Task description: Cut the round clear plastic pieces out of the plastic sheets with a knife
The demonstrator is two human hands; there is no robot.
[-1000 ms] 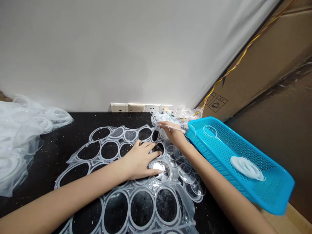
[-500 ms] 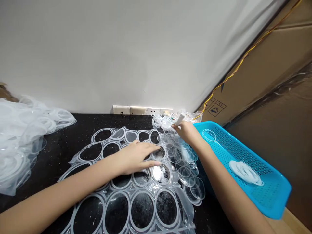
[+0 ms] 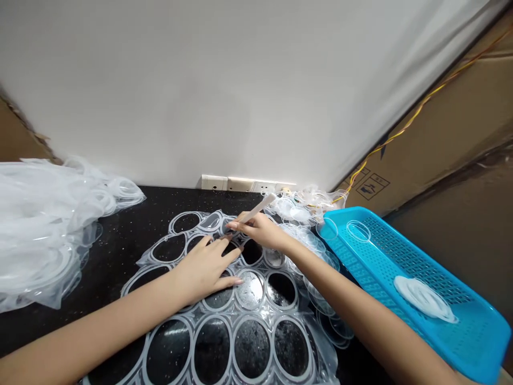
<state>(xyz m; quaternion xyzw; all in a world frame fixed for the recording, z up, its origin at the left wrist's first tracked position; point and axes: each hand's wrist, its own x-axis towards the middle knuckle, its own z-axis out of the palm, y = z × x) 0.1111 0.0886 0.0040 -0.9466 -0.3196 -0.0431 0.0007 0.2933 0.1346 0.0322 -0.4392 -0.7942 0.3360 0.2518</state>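
Observation:
A translucent rubbery sheet (image 3: 232, 318) with rows of round rings and holes lies on the black speckled table. Flat on its middle rests my left hand (image 3: 206, 270), fingers spread and pressing down. Just beyond those fingertips, my right hand (image 3: 256, 230) is closed around a slim white stick-like tool (image 3: 262, 206). The tool slants up to the right, its lower end pointing at a ring in the back rows; the tip is hidden by my fingers. Thin clear discs (image 3: 310, 243) lie in an overlapping strip along the sheet's right side.
A blue perforated basket (image 3: 404, 278) on the right holds a stack of white rings (image 3: 425, 299) and a loose thin ring (image 3: 358, 231). More translucent sheets (image 3: 48, 230) are heaped at left. Sockets (image 3: 240, 184) line the wall; cardboard (image 3: 452, 133) stands at right.
My right hand has moved left with the white tool, from above the discs to the sheet's back rows. My left hand has shifted slightly left on the sheet. The view has turned a little left.

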